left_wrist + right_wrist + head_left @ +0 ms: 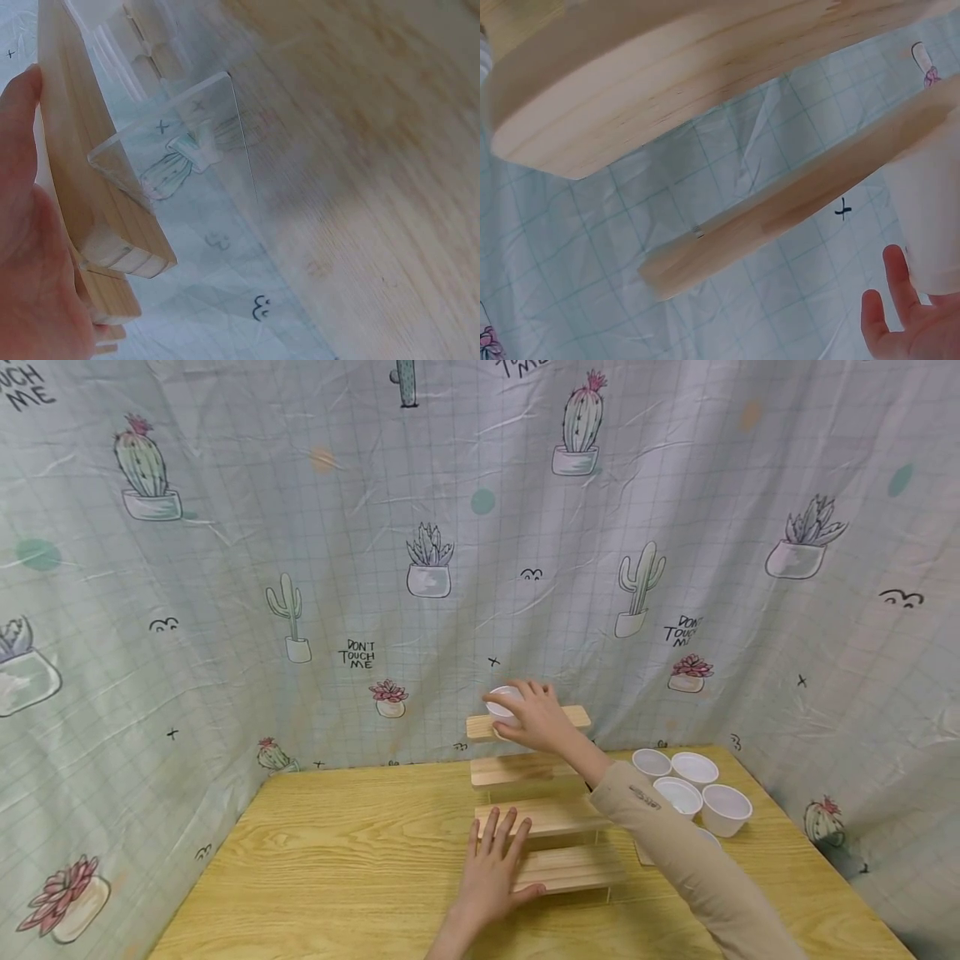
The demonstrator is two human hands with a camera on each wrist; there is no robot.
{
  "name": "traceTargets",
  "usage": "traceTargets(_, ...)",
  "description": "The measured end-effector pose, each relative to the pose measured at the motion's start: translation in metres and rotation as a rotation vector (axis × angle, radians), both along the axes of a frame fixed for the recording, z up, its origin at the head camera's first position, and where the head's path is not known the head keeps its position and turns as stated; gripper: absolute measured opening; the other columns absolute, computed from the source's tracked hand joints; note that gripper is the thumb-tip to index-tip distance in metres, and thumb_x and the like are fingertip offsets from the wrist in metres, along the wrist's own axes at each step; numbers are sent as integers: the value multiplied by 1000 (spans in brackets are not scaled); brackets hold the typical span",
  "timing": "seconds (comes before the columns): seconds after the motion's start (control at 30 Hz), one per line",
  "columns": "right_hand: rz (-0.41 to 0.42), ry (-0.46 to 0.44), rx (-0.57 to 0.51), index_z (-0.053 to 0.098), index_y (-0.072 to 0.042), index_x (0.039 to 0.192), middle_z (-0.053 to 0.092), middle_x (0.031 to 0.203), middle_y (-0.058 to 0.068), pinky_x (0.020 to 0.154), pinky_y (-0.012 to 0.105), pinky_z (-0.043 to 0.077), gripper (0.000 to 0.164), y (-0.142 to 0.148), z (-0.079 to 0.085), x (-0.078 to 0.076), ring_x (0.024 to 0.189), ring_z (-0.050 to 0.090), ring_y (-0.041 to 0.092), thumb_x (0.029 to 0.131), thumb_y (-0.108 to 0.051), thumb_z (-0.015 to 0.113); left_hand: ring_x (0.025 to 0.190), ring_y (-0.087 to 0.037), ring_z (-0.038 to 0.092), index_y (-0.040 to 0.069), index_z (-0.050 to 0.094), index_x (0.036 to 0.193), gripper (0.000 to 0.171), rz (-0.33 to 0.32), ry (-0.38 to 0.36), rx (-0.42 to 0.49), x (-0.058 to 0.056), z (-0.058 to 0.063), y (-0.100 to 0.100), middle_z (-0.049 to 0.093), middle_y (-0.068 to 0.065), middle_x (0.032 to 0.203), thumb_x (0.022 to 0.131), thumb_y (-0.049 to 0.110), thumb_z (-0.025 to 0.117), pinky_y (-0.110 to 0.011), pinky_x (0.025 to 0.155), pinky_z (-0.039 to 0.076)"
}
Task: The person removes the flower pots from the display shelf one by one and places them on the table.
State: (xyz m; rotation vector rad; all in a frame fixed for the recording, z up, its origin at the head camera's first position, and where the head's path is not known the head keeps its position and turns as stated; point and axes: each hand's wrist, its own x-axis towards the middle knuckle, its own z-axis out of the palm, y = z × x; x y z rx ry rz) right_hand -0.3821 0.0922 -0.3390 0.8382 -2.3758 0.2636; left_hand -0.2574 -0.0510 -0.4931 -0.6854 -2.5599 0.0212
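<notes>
A tiered rack of pale wooden boards (551,817) on clear plastic supports (176,142) stands on the table. On the left end of its top board (576,717), my right hand (536,717) grips a white plastic cup (504,700) by its sides. The right wrist view shows the cup (924,217) at the right edge, with fingers (897,277) beside it. My left hand (491,868) rests with spread, straight fingers against the left side of the lower boards. In the left wrist view that hand (30,225) lies along the board edges (101,180).
Several white plastic cups (726,810) stand grouped on the table to the right of the rack, one partly hidden by the right sleeve (675,835). The wood-grain table (337,852) meets a cactus-print curtain (360,568) at the back and sides.
</notes>
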Motion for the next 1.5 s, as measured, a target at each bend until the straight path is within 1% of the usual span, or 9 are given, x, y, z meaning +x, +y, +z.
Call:
traceTargets(0.1, -5, -5, -4, 51, -32, 123, 46, 129, 13, 83, 51, 37, 41, 4, -1, 4, 111, 45, 34, 84, -39, 57, 136, -29, 22, 22, 25, 141, 86, -3, -9, 8, 1, 0, 0, 27, -5, 146, 73, 71, 45, -45, 107, 16)
traceTargets(0.3, -5, 32, -19, 53, -34, 121, 48, 125, 12, 80, 49, 38, 40, 16, -4, 13, 107, 46, 31, 82, -40, 59, 136, -29, 22, 22, 25, 141, 86, 3, 10, -2, 0, -1, 0, 27, -5, 147, 73, 71, 43, -43, 111, 7)
traceTargets(0.53, 27, 93, -18, 55, -33, 119, 50, 124, 12, 79, 51, 39, 39, 29, -8, 24, 107, 47, 33, 81, -40, 60, 136, -28, 22, 22, 25, 141, 87, 11, 23, -21, 0, -2, 0, 26, -4, 147, 73, 73, 42, -43, 110, 8)
traceTargets(0.77, 59, 124, -21, 54, -33, 119, 52, 122, 12, 80, 51, 37, 41, 42, -11, 40, 106, 46, 34, 79, -39, 63, 135, -29, 25, 22, 27, 140, 87, 5, 66, -18, -1, -4, 0, 29, -4, 146, 72, 73, 43, -41, 112, -11)
traceTargets(0.83, 59, 137, -15, 54, -33, 119, 53, 121, 12, 80, 52, 36, 42, 46, -12, 44, 104, 47, 33, 78, -39, 63, 134, -29, 25, 21, 27, 140, 87, 5, 71, -13, -1, -4, 0, 29, -5, 145, 72, 73, 43, -42, 112, -9)
traceTargets(1.03, 70, 144, -17, 54, -33, 119, 54, 118, 12, 80, 52, 37, 44, 60, -18, 58, 104, 46, 32, 77, -37, 65, 135, -29, 24, 22, 26, 141, 87, 3, 46, 0, -2, -4, 0, 28, -5, 146, 73, 72, 43, -44, 108, 13)
traceTargets(1.2, 58, 118, -13, 53, -31, 120, 54, 119, 11, 82, 53, 35, 45, 73, -26, 69, 105, 46, 33, 77, -38, 65, 135, -29, 24, 22, 26, 141, 87, 3, 36, 0, -1, -3, 0, 28, -5, 146, 72, 72, 44, -44, 107, 18)
traceTargets(1.3, 48, 114, -3, 53, -31, 120, 53, 121, 10, 83, 53, 35, 46, 80, -31, 75, 105, 46, 33, 76, -38, 65, 135, -29, 24, 22, 26, 141, 87, 4, 35, -1, -1, -3, 0, 28, -5, 146, 72, 72, 44, -44, 109, 13)
traceTargets(1.5, 47, 153, 15, 53, -32, 120, 53, 121, 10, 82, 52, 36, 48, 94, -40, 86, 102, 47, 31, 74, -38, 67, 135, -29, 23, 21, 26, 141, 86, 5, 33, -6, -1, -2, 0, 27, -5, 146, 73, 72, 43, -42, 112, -11)
